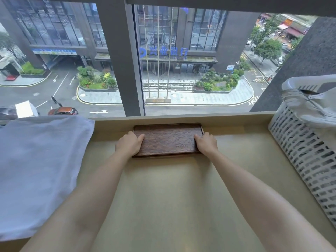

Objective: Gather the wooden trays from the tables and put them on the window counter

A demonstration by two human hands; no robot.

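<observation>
A dark brown wooden tray (168,139) lies flat on the beige window counter (172,188), close to the glass. Its long side runs left to right. My left hand (129,144) grips the tray's left end, thumb on top. My right hand (206,143) grips the right end the same way. A second edge shows under the tray's near side, so it may rest on another tray; I cannot tell for sure.
A white pillow (36,170) covers the counter's left part. A white perforated laundry basket (307,151) with white cloth hanging over its rim stands at the right. The window pane and a grey frame post (127,70) rise just behind the tray.
</observation>
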